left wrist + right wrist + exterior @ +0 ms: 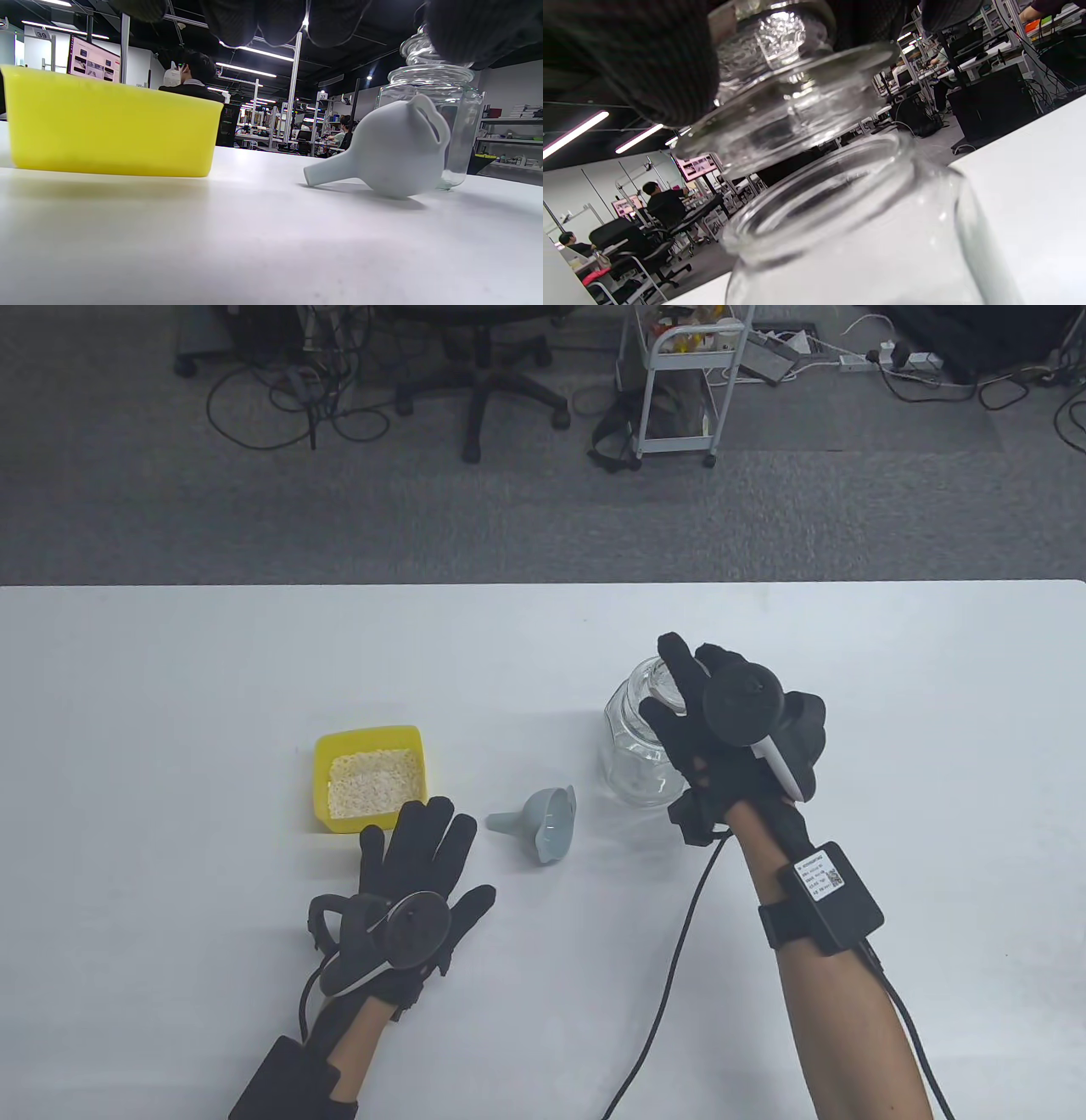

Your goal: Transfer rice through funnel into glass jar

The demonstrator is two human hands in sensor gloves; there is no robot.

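Note:
A clear glass jar stands right of centre on the white table. My right hand grips the jar's glass lid by its knob and holds it tilted, just above the open jar mouth. A grey funnel lies on its side left of the jar, and it also shows in the left wrist view. A yellow tub holds rice. My left hand rests flat on the table with fingers spread, just in front of the tub, holding nothing.
A black cable runs from my right glove across the table to its near edge. Beyond the table's far edge are an office chair and a small white cart on the floor.

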